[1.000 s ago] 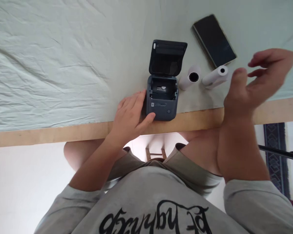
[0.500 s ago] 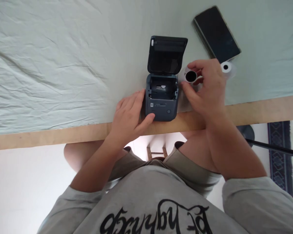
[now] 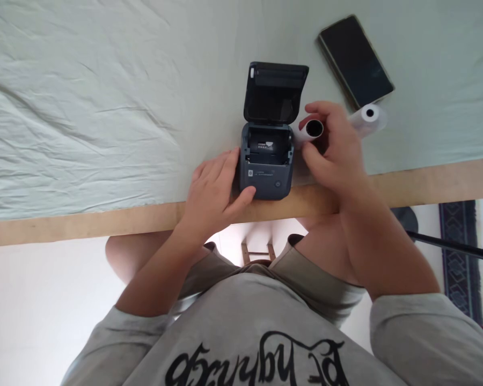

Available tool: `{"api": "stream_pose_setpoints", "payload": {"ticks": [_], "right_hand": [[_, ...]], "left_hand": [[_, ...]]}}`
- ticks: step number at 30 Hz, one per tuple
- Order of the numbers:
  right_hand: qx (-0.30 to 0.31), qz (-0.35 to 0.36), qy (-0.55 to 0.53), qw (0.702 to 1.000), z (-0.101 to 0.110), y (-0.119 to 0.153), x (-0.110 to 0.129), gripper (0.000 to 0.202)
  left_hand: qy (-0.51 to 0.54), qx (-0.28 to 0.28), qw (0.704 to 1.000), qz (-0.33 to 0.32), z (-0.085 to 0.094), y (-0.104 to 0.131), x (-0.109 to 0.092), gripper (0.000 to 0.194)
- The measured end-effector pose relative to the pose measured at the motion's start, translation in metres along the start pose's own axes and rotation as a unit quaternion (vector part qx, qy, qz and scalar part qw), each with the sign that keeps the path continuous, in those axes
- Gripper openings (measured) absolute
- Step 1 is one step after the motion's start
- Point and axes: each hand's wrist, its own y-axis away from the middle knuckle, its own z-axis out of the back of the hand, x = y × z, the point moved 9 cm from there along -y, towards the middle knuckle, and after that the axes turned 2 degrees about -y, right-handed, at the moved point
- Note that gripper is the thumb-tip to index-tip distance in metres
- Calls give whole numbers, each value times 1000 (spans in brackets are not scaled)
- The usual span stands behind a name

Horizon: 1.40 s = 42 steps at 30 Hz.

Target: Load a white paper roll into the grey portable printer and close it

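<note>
A small dark label printer (image 3: pixel 265 181) sits at the table's front edge with its lid (image 3: pixel 273 94) raised; the paper bay shows only a small label inside. My left hand (image 3: pixel 209 185) lies flat beside it, fingers stretched along its left side and thumb touching its front corner. To the printer's right stands a white paper roll (image 3: pixel 306 136) with a dark hollow core. Around this roll my right hand (image 3: pixel 336 145) has its fingers spread, thumb in front and forefinger behind, loosely apart from it. Some fingertips are hidden behind the roll.
Another white roll (image 3: pixel 360 119) with a narrow core lies just right of my right hand. A dark phone (image 3: pixel 356 61) in a case rests farther back. Pale green wrinkled cloth (image 3: pixel 104 107) covers the table up to its bare wooden edge (image 3: pixel 426 179).
My right hand's fingers have loosened from the paper roll, and the hand has drawn slightly right. The narrow-core roll shows more of its side. My left hand and the printer have stayed in place.
</note>
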Motion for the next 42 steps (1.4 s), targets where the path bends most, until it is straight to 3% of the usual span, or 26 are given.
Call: {"api": "stream_pose_setpoints", "payload": {"ticks": [4,10,14,17,20,22,27,31,36,39,42], "right_hand": [[-5,22,23,999,0,-2,2,48],[15,-39,-28,999,-3,-1,-4,63],[22,-17,7,1000,-7,-2,0,52],[-14,19,46,999,-3,-3,1,43],[-37,27,23,999,-1,-3,-3,53],[-23,7,-1,1000,-3,-4,-6,56],[6,-1,47,999,-7,-3,-1,34],[-29,-26,-63,997,-7,-2,-13,58],[-34,-129,-251,959,-16,-2,-43,50],[-31,-97,-257,961,-11,-2,-29,52],[-56,-42,-183,981,2,0,-4,53]], "left_hand": [[-2,2,1000,3,0,0,0,72],[1,-2,1000,3,0,0,0,73],[0,-1,1000,3,0,0,1,71],[3,0,1000,0,0,0,1,71],[7,-2,1000,-1,0,-1,2,70],[10,-6,1000,-1,0,-1,3,70],[10,-5,1000,6,-1,-1,2,72],[12,-3,1000,7,0,-1,1,72],[8,-5,1000,4,0,-1,0,72],[8,-4,1000,4,0,-1,0,72],[8,-3,1000,5,0,-1,1,73]]}}
